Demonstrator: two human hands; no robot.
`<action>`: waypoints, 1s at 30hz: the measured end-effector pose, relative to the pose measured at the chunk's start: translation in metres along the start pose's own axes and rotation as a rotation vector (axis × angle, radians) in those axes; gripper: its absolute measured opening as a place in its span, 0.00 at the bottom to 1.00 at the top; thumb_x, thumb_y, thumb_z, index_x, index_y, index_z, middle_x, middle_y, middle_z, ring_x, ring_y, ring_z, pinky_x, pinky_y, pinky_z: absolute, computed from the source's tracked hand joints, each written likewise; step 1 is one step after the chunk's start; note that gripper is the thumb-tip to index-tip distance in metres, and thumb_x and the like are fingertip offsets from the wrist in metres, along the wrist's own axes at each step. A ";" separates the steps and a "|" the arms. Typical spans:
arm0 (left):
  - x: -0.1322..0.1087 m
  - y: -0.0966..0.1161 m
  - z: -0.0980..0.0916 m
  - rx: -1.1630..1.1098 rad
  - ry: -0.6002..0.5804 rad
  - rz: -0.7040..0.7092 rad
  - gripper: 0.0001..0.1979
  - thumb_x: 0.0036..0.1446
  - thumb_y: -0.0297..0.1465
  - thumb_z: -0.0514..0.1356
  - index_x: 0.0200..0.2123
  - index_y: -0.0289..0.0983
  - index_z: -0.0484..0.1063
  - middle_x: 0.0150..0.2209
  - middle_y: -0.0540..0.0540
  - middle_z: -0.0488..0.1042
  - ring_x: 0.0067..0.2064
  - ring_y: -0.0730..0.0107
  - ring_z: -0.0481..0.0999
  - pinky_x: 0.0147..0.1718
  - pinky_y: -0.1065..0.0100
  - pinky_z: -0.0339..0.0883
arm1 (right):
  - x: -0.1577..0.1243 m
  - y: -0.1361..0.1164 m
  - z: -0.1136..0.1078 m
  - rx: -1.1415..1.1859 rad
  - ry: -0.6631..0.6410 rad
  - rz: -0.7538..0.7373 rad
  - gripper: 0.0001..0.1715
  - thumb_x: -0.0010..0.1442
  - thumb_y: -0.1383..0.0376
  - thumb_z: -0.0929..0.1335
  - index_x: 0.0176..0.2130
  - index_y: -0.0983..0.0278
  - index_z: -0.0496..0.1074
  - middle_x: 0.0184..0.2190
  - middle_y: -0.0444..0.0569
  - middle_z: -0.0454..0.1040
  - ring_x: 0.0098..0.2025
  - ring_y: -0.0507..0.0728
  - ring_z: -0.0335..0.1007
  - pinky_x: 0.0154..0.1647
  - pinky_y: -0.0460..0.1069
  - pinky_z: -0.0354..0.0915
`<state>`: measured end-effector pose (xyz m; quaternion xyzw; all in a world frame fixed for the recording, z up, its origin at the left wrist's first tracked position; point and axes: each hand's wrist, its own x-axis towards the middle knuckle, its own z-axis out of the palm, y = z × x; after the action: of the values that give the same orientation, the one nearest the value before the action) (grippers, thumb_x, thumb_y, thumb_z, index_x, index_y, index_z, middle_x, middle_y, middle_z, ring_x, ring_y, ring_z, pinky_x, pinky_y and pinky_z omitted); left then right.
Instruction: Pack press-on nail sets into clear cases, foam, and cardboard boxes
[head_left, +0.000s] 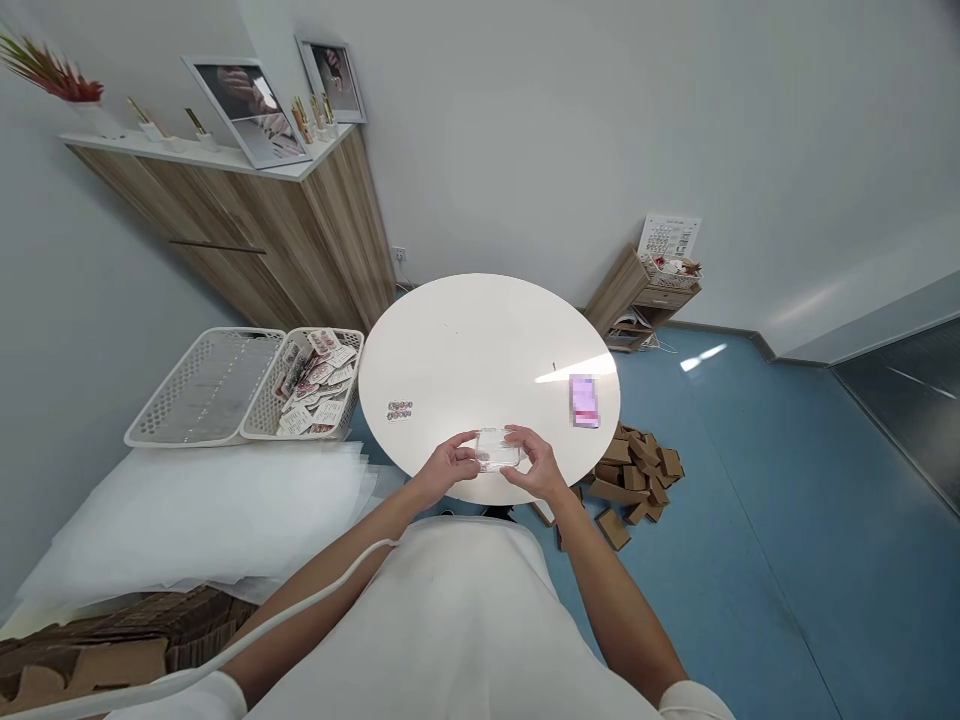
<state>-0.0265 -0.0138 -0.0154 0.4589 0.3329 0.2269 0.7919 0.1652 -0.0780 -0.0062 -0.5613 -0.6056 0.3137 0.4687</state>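
Both hands, left hand (448, 466) and right hand (534, 466), grip a clear plastic case (498, 449) (over the round white table (480, 360)).

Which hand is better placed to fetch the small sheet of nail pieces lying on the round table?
Left, probably. The small sheet lies on the left hand side of the round table, while the right hand could keep gripping the clear case.

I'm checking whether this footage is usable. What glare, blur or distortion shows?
Head view: strong wide-angle bending curves the walls and the cabinet; a bright glare streak crosses the round table near a deliberately blurred pink item; more reflections on the blue floor; the clear case between left hand and right hand shows little detail.
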 end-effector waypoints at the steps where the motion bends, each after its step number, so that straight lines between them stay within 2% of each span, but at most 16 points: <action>1: -0.001 -0.001 -0.002 0.011 0.000 0.000 0.36 0.40 0.31 0.66 0.54 0.39 0.57 0.38 0.43 0.73 0.36 0.70 0.73 0.39 0.64 0.63 | 0.000 0.000 0.000 0.011 -0.014 0.023 0.26 0.42 0.59 0.70 0.42 0.61 0.66 0.47 0.54 0.66 0.48 0.60 0.63 0.45 0.53 0.62; 7: -0.004 -0.014 -0.009 0.094 -0.028 0.014 0.34 0.41 0.31 0.65 0.52 0.39 0.58 0.39 0.43 0.72 0.35 0.71 0.74 0.39 0.64 0.64 | 0.009 -0.003 0.001 0.086 -0.099 0.284 0.22 0.57 0.50 0.57 0.43 0.61 0.65 0.37 0.48 0.69 0.31 0.53 0.69 0.36 0.51 0.63; 11: -0.004 -0.025 -0.012 0.135 -0.051 0.014 0.35 0.40 0.32 0.66 0.53 0.39 0.57 0.39 0.41 0.72 0.35 0.69 0.74 0.37 0.63 0.65 | 0.017 0.002 0.010 0.089 -0.029 0.477 0.28 0.55 0.44 0.54 0.35 0.62 0.66 0.32 0.46 0.67 0.20 0.48 0.65 0.27 0.49 0.62; 14: -0.004 -0.029 -0.010 0.118 -0.067 0.013 0.34 0.40 0.32 0.66 0.52 0.38 0.58 0.39 0.41 0.72 0.35 0.68 0.74 0.37 0.63 0.65 | 0.022 0.006 0.018 0.155 -0.007 0.597 0.29 0.53 0.42 0.54 0.31 0.63 0.64 0.26 0.43 0.66 0.15 0.47 0.59 0.21 0.47 0.59; 18: -0.005 -0.029 -0.008 0.103 -0.058 -0.001 0.35 0.39 0.31 0.66 0.52 0.38 0.58 0.40 0.40 0.71 0.36 0.67 0.75 0.38 0.62 0.66 | 0.023 0.009 0.023 0.285 -0.019 0.702 0.30 0.51 0.40 0.55 0.28 0.63 0.62 0.19 0.42 0.63 0.13 0.47 0.55 0.17 0.46 0.55; 22: -0.006 -0.030 -0.008 0.104 -0.052 -0.002 0.37 0.38 0.32 0.67 0.53 0.37 0.58 0.39 0.40 0.72 0.35 0.67 0.75 0.37 0.62 0.66 | 0.021 0.011 0.024 0.297 -0.010 0.738 0.31 0.50 0.39 0.55 0.27 0.64 0.63 0.18 0.42 0.62 0.13 0.47 0.55 0.18 0.46 0.56; 26: -0.004 -0.032 -0.007 0.099 -0.035 -0.002 0.36 0.39 0.32 0.67 0.52 0.37 0.58 0.39 0.41 0.72 0.35 0.68 0.75 0.38 0.62 0.65 | 0.014 0.014 0.023 0.294 0.031 0.729 0.33 0.51 0.40 0.55 0.34 0.64 0.66 0.22 0.44 0.65 0.16 0.48 0.58 0.20 0.46 0.58; 30: -0.001 -0.035 -0.006 0.078 0.017 -0.027 0.37 0.39 0.32 0.67 0.53 0.38 0.55 0.39 0.41 0.72 0.34 0.70 0.74 0.39 0.61 0.65 | -0.004 0.017 0.022 0.338 0.122 0.659 0.31 0.52 0.42 0.56 0.42 0.61 0.65 0.30 0.47 0.68 0.21 0.49 0.62 0.25 0.47 0.62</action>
<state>-0.0301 -0.0278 -0.0484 0.4829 0.3542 0.2069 0.7737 0.1512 -0.0753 -0.0305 -0.6586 -0.3030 0.5093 0.4637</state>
